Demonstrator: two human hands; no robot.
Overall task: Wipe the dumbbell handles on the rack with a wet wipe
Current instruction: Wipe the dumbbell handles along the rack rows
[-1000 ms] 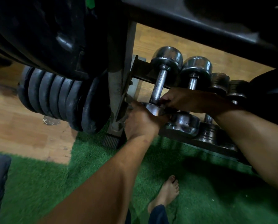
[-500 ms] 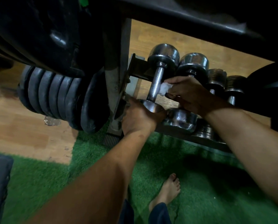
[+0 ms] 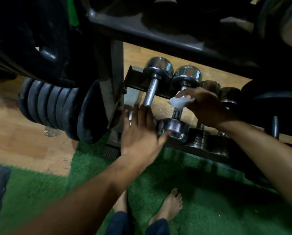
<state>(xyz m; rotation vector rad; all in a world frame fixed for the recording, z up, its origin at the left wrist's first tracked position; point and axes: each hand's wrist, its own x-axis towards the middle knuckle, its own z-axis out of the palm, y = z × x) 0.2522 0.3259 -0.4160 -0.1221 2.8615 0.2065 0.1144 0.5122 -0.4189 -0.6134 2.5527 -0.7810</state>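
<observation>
Several chrome dumbbells lie side by side on the low black rack. The leftmost dumbbell shows its bare knurled handle. My left hand lies with straight fingers over that dumbbell's near head, thumb touching the near head of the second dumbbell. My right hand pinches a crumpled white wet wipe against the second dumbbell's handle, hiding the handle's upper half. Two smaller, darker dumbbells sit further right, partly behind my right wrist.
A stack of black weight plates hangs on the left beside the rack's upright post. An upper rack shelf overhangs the dumbbells. Green turf and wooden floor lie below; my bare feet stand on the turf.
My right hand with the wipe has moved from the first dumbbell's handle to the second one's. My left hand has let go of the first dumbbell's near head and opened flat.
</observation>
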